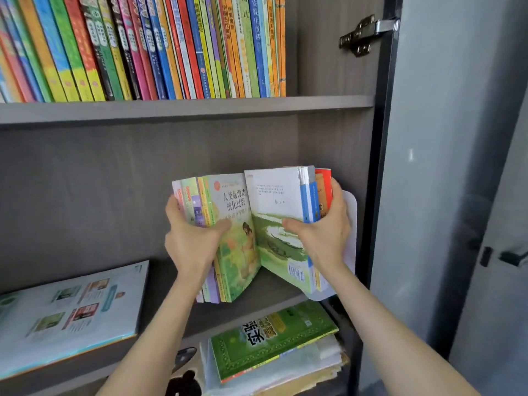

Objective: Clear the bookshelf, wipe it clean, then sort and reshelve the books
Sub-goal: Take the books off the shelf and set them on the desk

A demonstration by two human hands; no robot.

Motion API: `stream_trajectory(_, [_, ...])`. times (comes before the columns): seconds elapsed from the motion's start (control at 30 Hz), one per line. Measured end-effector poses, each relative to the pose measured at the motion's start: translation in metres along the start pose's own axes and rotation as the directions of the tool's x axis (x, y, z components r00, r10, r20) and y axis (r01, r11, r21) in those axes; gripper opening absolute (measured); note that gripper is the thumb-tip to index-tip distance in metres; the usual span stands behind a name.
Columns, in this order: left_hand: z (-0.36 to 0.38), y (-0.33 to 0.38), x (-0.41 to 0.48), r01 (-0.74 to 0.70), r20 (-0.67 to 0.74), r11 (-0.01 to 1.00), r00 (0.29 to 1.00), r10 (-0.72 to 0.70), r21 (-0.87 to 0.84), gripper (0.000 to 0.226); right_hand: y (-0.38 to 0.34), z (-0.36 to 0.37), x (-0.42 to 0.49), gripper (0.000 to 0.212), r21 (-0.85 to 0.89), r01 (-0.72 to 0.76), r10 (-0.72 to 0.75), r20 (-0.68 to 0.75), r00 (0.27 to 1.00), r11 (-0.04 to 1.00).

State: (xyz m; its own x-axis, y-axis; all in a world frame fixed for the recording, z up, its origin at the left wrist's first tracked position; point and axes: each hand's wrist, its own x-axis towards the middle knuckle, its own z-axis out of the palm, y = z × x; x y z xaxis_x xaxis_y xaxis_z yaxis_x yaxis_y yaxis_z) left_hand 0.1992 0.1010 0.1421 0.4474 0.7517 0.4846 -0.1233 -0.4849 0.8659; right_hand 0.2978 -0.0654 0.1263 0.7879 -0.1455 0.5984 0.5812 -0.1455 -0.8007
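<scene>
On the middle shelf (257,295) of the grey bookshelf, two small bundles of upright books stand side by side. My left hand (191,238) grips the left bundle (231,224), whose green cover faces me. My right hand (323,235) grips the right bundle (280,207), thumb on the white-and-green cover, fingers round its red and blue spines. A white bookend (351,224) stands just right of that bundle, against the shelf's side wall.
The upper shelf (185,107) carries a tight row of colourful books (171,47). A large flat book (71,312) lies at the middle shelf's left. Below, a green book (271,335) tops a paper pile. The cabinet door (445,167) stands open at right.
</scene>
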Motion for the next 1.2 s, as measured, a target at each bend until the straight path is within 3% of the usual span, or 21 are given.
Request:
stream_trajectory(0.27, [-0.095, 0.036, -0.028, -0.051, -0.168, 0.987, 0.985, 0.025, -0.154, 0.084, -0.049, -0.017, -0.024, 0.108, 0.148, 0.083, -0.085, 0.008, 0.996, 0.986])
stream_trajectory(0.5, [-0.167, 0.085, -0.148, -0.091, -0.285, 0.994, 0.956, 0.068, -0.068, 0.084, -0.091, -0.081, -0.100, 0.109, 0.326, 0.084, -0.163, 0.224, 0.961, 0.942])
stream_trajectory(0.7, [-0.238, 0.120, -0.309, 0.057, -0.402, 0.997, 0.912, -0.077, -0.060, 0.083, -0.117, -0.153, -0.190, 0.106, 0.429, -0.053, -0.174, 0.473, 0.864, 0.902])
stream_trajectory(0.8, [-0.274, 0.134, -0.382, 0.154, -0.467, 0.984, 0.866, -0.179, -0.092, 0.080, -0.134, -0.177, -0.242, 0.106, 0.438, -0.132, -0.185, 0.609, 0.771, 0.889])
stream_trajectory(0.97, [-0.344, 0.150, -0.493, 0.277, -0.653, 0.954, 0.702, -0.285, -0.118, 0.075, -0.167, -0.203, -0.340, 0.106, 0.419, -0.297, -0.225, 0.827, 0.516, 0.858])
stream_trajectory(1.2, [-0.439, 0.165, -0.607, 0.392, -0.849, 0.913, 0.438, -0.297, -0.118, 0.067, -0.216, -0.219, -0.468, 0.105, 0.372, -0.423, -0.314, 0.928, 0.202, 0.827])
